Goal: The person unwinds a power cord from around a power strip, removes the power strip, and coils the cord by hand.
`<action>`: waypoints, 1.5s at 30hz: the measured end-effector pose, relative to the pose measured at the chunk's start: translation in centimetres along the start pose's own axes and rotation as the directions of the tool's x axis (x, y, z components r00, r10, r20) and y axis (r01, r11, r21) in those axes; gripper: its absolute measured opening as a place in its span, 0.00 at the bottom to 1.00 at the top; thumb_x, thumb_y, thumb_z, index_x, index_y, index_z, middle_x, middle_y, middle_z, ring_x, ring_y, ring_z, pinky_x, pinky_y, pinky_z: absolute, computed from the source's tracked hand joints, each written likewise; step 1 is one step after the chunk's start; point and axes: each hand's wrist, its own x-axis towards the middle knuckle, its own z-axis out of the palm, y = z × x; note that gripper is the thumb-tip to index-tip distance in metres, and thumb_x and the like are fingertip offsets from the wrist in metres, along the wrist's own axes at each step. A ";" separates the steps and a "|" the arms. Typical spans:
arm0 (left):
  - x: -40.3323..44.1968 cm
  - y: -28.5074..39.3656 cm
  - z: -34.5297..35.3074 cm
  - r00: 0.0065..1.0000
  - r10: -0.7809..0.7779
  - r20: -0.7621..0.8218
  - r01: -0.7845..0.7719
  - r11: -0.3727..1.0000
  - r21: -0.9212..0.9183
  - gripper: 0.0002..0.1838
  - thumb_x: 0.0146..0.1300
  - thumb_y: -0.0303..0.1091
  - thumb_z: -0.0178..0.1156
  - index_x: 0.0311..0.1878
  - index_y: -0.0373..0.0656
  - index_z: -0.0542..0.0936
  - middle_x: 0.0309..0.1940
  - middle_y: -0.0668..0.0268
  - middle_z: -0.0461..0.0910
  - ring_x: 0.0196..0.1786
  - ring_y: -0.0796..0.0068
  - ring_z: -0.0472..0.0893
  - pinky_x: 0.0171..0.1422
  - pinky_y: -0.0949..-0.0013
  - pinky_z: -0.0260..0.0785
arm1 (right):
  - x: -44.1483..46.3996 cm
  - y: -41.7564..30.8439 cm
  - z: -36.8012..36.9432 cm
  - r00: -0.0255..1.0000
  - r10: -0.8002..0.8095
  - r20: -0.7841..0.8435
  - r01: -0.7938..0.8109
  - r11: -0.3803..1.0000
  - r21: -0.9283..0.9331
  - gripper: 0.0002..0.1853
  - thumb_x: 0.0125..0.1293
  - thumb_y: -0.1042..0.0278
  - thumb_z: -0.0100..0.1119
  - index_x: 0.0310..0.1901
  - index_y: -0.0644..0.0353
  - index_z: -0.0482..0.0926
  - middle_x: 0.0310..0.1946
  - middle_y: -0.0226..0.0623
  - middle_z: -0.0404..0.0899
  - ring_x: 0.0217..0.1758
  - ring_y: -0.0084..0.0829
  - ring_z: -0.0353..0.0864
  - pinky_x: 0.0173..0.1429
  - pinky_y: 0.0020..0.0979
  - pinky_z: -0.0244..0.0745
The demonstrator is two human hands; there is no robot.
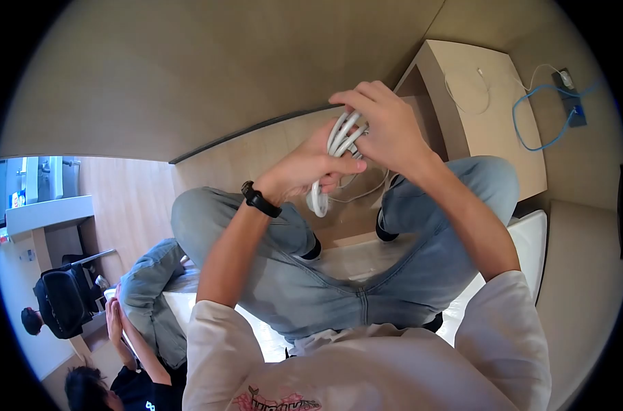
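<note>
A looped bundle of white cable [343,135] is between my two hands, above my knees. My left hand [318,164], with a black band on its wrist, wraps round the lower part of the bundle, its thumb lying across the loops. From the upper right, my right hand [387,123] closes on the top of the loops; its fingertips are partly hidden behind the cable. Below my left hand hangs the bundle's lower end. A thin pale cord [363,196] trails near the floor behind it.
At the right stands a light wooden cabinet [493,103] with a white cord on top. A blue cable [520,123] runs to a wall socket [573,103]. Ahead rises a beige panel [222,75]. Another person [143,342] sits at the lower left, near a black bag [65,298].
</note>
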 end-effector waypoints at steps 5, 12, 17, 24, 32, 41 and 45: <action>1.0 -1.3 -0.1 0.990 0.113 -0.089 -0.080 0.945 0.316 0.24 0.59 0.29 0.65 0.57 0.41 0.68 0.24 0.69 0.72 0.17 0.80 0.70 0.20 0.74 0.62 | 0.2 0.2 -0.9 0.997 0.022 0.068 -0.015 0.994 -0.105 0.20 0.40 0.76 0.65 0.41 0.52 0.82 0.35 0.30 0.80 0.43 0.38 0.78 0.40 0.40 0.78; 2.6 -3.6 -1.6 0.832 0.530 -0.163 0.003 0.289 0.957 0.10 0.53 0.30 0.64 0.34 0.33 0.79 0.28 0.45 0.80 0.33 0.42 0.78 0.37 0.57 0.72 | -0.5 0.7 0.8 0.875 0.211 0.437 -0.144 0.973 -0.182 0.09 0.42 0.76 0.61 0.29 0.56 0.82 0.29 0.41 0.82 0.34 0.47 0.82 0.37 0.41 0.77; 2.2 -1.6 -0.4 0.806 0.545 -0.231 -0.002 0.392 0.920 0.07 0.50 0.27 0.63 0.33 0.36 0.80 0.28 0.46 0.79 0.33 0.45 0.80 0.40 0.54 0.72 | 0.6 1.0 -0.3 0.941 0.158 0.298 -0.166 0.986 0.001 0.10 0.45 0.76 0.61 0.33 0.56 0.81 0.28 0.41 0.82 0.34 0.47 0.82 0.37 0.42 0.76; 1.2 -1.0 -2.0 0.774 0.545 -0.324 -0.214 0.705 0.676 0.09 0.56 0.32 0.67 0.29 0.37 0.77 0.18 0.74 0.70 0.24 0.87 0.67 0.27 0.76 0.61 | 1.4 2.1 -3.1 0.945 0.305 0.119 -0.326 0.908 0.263 0.13 0.46 0.79 0.60 0.36 0.58 0.81 0.22 0.36 0.79 0.26 0.37 0.79 0.32 0.36 0.72; 1.1 -3.0 1.1 0.962 0.175 -0.211 -0.091 0.931 0.355 0.12 0.64 0.34 0.62 0.28 0.44 0.72 0.16 0.78 0.66 0.18 0.88 0.64 0.21 0.78 0.55 | 0.9 1.6 -3.8 0.958 0.253 0.133 -0.285 0.821 0.494 0.16 0.49 0.85 0.60 0.42 0.61 0.81 0.28 0.27 0.75 0.31 0.17 0.72 0.35 0.22 0.66; 1.6 -5.8 1.5 0.890 0.393 -0.232 -0.249 0.844 0.474 0.09 0.61 0.27 0.64 0.33 0.42 0.71 0.22 0.77 0.72 0.27 0.89 0.72 0.31 0.81 0.62 | 0.2 0.2 0.1 0.931 0.224 0.286 -0.358 0.423 0.832 0.21 0.52 0.90 0.53 0.49 0.63 0.76 0.44 0.33 0.78 0.50 0.22 0.76 0.55 0.24 0.74; 2.6 -5.7 1.6 0.793 0.544 -0.274 -0.402 0.805 0.437 0.09 0.61 0.24 0.62 0.40 0.40 0.72 0.29 0.74 0.73 0.34 0.85 0.75 0.39 0.80 0.68 | 0.2 -0.5 1.2 0.923 0.230 0.309 -0.361 0.232 0.903 0.28 0.53 0.91 0.45 0.58 0.59 0.68 0.49 0.39 0.75 0.56 0.29 0.76 0.61 0.29 0.72</action>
